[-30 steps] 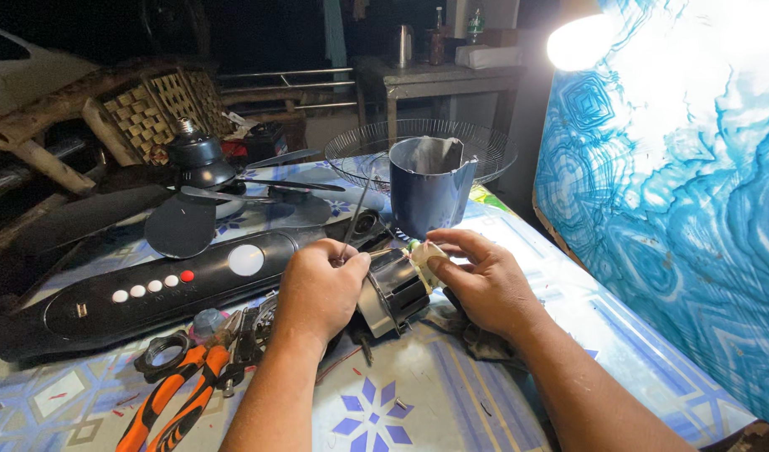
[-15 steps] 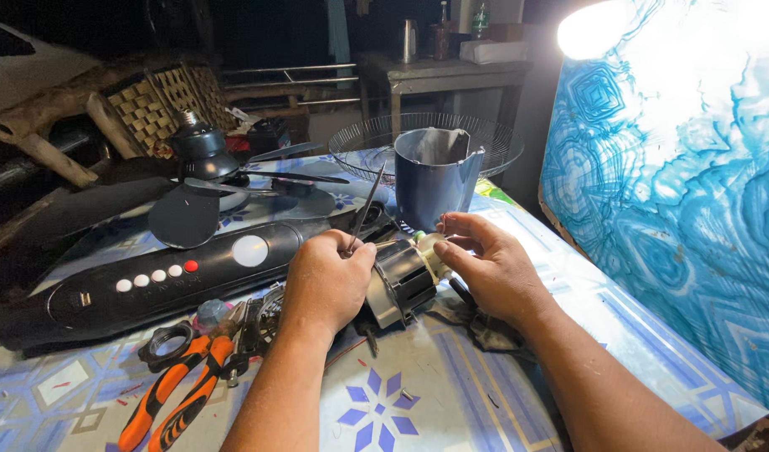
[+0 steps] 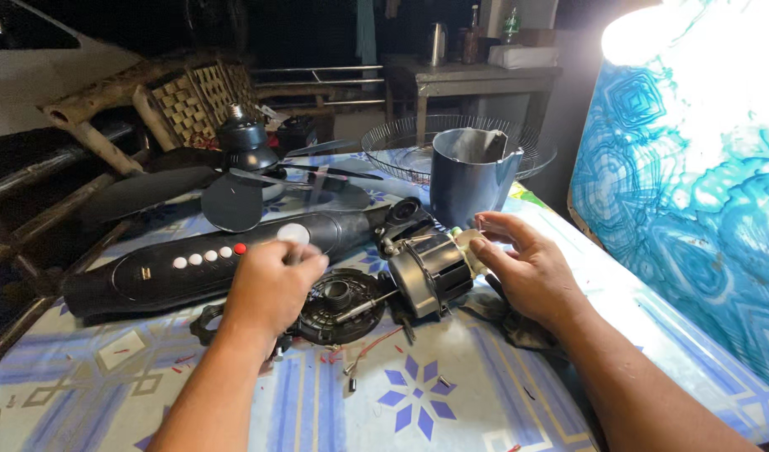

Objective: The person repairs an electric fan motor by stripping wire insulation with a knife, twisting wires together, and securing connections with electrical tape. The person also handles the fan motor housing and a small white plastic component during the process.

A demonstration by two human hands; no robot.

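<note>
Hands of one person work over a dismantled electric fan on a bench [image 3: 451, 418] with a blue patterned cover. One fan motor [image 3: 430, 272] lies on its side at the middle. The right hand [image 3: 527, 268], half curled, steadies the motor's rear, apparently to stop it rolling. The left hand [image 3: 271, 285] is closed in a fist left of the motor; whether it grips a tool I cannot tell. One round black motor cover [image 3: 341, 303] lies between fist and motor. One black control column [image 3: 208, 259] with five buttons lies beyond the left hand. One grey housing [image 3: 470, 174] stands upright behind the motor.
</note>
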